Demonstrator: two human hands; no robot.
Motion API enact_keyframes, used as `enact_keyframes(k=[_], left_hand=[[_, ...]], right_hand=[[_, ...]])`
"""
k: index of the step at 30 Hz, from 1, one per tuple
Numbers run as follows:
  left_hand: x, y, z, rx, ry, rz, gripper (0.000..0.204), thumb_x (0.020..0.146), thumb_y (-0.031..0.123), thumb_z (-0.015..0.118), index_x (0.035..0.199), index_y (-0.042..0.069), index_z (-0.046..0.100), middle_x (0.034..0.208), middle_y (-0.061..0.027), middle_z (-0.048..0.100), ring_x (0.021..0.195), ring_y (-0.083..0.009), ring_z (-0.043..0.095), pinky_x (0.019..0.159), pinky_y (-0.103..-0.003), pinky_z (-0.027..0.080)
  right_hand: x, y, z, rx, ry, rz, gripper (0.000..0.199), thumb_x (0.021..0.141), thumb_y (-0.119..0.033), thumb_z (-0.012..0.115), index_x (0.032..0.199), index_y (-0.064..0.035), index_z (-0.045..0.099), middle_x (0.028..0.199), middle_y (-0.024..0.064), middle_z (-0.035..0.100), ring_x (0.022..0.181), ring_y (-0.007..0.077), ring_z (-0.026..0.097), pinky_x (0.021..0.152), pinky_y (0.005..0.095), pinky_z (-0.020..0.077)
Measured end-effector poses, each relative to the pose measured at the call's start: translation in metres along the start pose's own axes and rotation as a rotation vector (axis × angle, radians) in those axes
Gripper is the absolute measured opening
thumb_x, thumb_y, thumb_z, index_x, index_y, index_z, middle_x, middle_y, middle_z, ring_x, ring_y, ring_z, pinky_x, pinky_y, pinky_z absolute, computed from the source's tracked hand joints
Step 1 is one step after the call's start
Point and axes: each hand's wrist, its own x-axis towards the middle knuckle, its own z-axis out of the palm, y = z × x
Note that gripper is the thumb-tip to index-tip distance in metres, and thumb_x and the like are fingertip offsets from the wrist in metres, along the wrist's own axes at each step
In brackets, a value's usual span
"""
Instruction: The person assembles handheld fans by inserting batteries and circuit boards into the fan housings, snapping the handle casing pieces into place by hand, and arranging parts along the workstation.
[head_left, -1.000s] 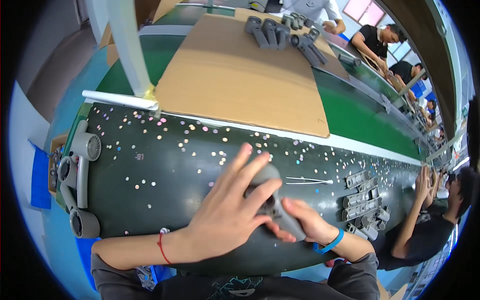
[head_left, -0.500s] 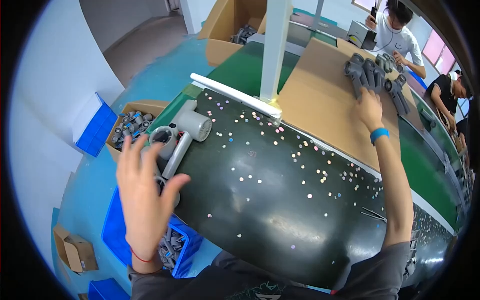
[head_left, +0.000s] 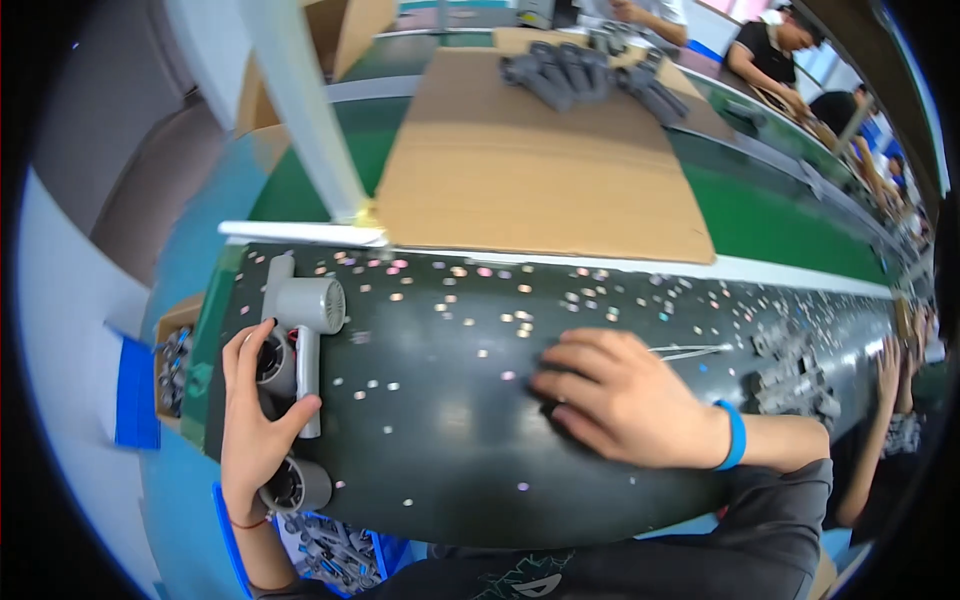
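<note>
Three grey hair dryer housings lie along the left end of the dark table (head_left: 450, 440). My left hand (head_left: 255, 425) is closed around the middle housing (head_left: 308, 365), fingers over its round barrel and thumb against its handle. Above it lies another housing (head_left: 312, 303) with a slotted round end. Below, beside my wrist, is a third housing (head_left: 308, 484) with its open end showing. My right hand (head_left: 630, 400), with a blue wristband, hovers over or rests on the middle of the table, fingers apart and slightly bent. Nothing shows in it; its fingertips are a little blurred.
Small coloured dots are scattered over the table. Tweezers (head_left: 690, 351) and grey housings (head_left: 790, 375) lie to the right. Beyond a white rail, a cardboard sheet (head_left: 540, 180) carries more housings (head_left: 560, 75). A blue bin (head_left: 395, 552) of parts stands below. Co-workers sit at far right.
My right hand has come back from the housings on the cardboard to the middle of the table. My left hand has closed on a housing. The view has swung right.
</note>
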Motion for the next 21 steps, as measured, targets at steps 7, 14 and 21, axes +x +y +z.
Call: enact_keyframes(k=[7, 14, 21], left_hand=[[-0.002, 0.049, 0.022, 0.86, 0.062, 0.167, 0.064, 0.064, 0.012, 0.089, 0.118, 0.005, 0.055, 0.131, -0.019, 0.05, 0.122, -0.0425, 0.046, 0.1, -0.05, 0.04], [-0.01, 0.042, 0.034, 1.051, 0.096, 0.105, 0.066, 0.066, 0.014, 0.088, 0.12, 0.0, 0.052, 0.108, -0.0173, 0.058, 0.103, -0.039, 0.057, 0.089, -0.044, 0.044], [-0.026, 0.043, 0.045, 1.034, 0.131, 0.165, 0.044, 0.067, 0.025, 0.089, 0.097, 0.003, 0.065, 0.115, -0.0144, 0.055, 0.107, -0.0356, 0.056, 0.087, -0.046, 0.046]], right_hand=[[-0.102, 0.052, -0.022, -0.285, 0.066, 0.476, 0.045, 0.081, -0.001, 0.07, 0.126, -0.0055, 0.063, 0.12, 0.0135, 0.063, 0.111, 0.0343, 0.06, 0.094, 0.0441, 0.0499], [-0.13, 0.044, -0.017, -0.118, 0.191, 0.347, 0.042, 0.08, 0.003, 0.068, 0.121, -0.0069, 0.068, 0.119, 0.0122, 0.065, 0.109, 0.0317, 0.063, 0.093, 0.042, 0.0521], [-0.213, 0.102, -0.077, -0.354, 0.089, 0.742, 0.044, 0.07, 0.013, 0.063, 0.112, -0.0017, 0.067, 0.11, 0.0185, 0.065, 0.108, 0.0407, 0.06, 0.093, 0.046, 0.0495]])
